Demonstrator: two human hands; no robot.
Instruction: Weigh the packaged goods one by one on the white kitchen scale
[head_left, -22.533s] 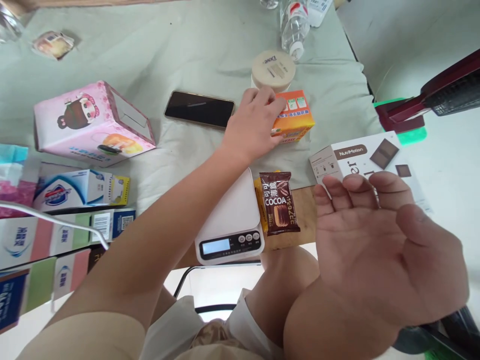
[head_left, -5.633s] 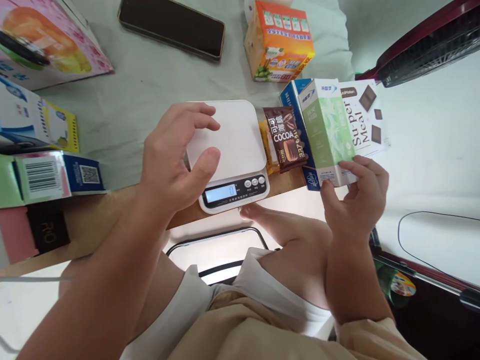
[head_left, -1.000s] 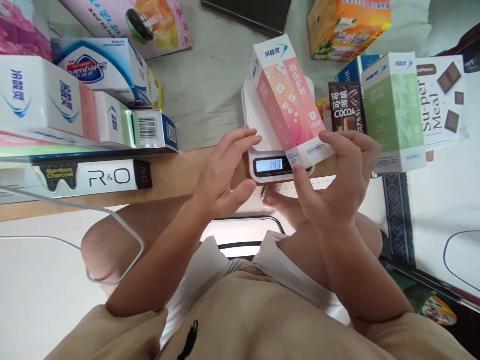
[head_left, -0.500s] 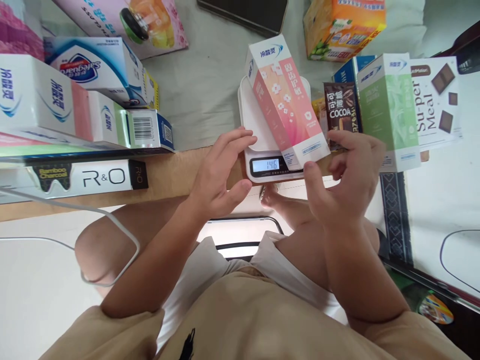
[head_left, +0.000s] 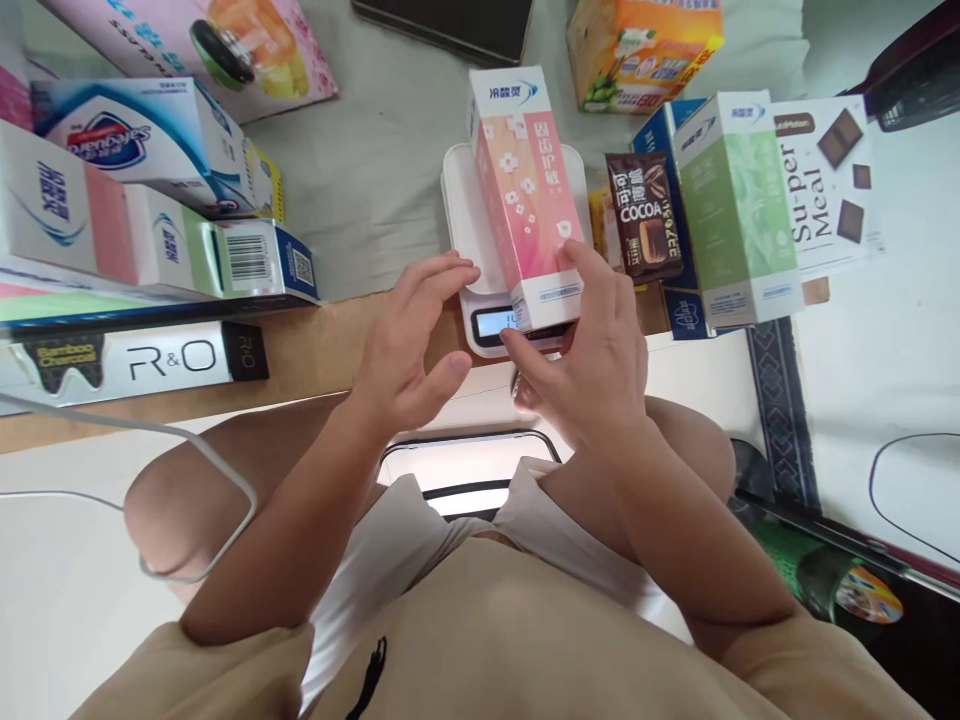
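Note:
A pink and white toothpaste box [head_left: 529, 190] lies slightly slanted on a white kitchen scale [head_left: 466, 215]. My right hand [head_left: 596, 350] is at the box's near end, index finger on its face and thumb by the lower left corner, gripping it. That thumb partly covers the scale's lit display [head_left: 491, 322], so only the first digits show. Just left of the scale, my left hand [head_left: 409, 345] hovers with fingers apart, holding nothing.
A cocoa snack packet [head_left: 643, 225], a green toothpaste box [head_left: 739, 210] and a Su-per Meal pack [head_left: 832, 190] stand right. An orange box [head_left: 645, 55] is behind. Left are a Safeguard box [head_left: 135, 135], several toothpaste boxes and an R&O box [head_left: 172, 362]. A white cable [head_left: 202, 455] hangs over my knee.
My right hand has moved left onto the box's near end. The box has turned to lie straighter on the scale. The whole view has shifted, while my left hand stays beside the scale.

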